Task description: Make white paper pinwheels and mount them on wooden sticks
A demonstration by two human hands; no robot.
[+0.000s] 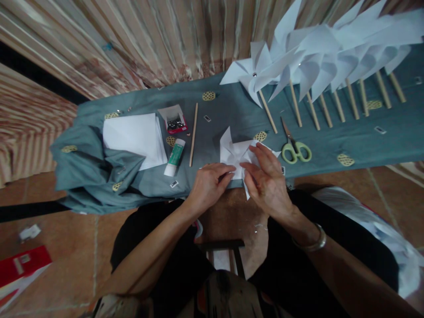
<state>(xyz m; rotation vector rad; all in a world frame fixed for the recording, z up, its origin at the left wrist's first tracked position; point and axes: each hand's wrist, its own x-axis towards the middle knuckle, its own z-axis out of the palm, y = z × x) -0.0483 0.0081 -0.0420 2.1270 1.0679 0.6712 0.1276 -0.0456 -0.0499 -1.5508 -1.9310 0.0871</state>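
A white paper pinwheel point(228, 152) without a stick lies at the table's front edge, some of its blades folded in toward the centre. My left hand point(210, 183) is closed, thumb and fingers pinching its near left part. On the right side, my right hand point(268, 181) grips the paper with bent fingers, which hide part of the blades. Green-handled scissors point(296, 150) lie just right of that hand. To the left of the pinwheel are a loose wooden stick point(194, 134), a glue stick point(175, 157) and a small box of metal pins point(175, 125).
A stack of white paper point(132, 132) rests at the left, partly covered by bunched tablecloth point(89, 163). Several pinwheels on sticks point(256, 75) stand in an overlapping row at the back right. Curtains point(185, 39) hang behind the table. A red box point(26, 267) is on the floor.
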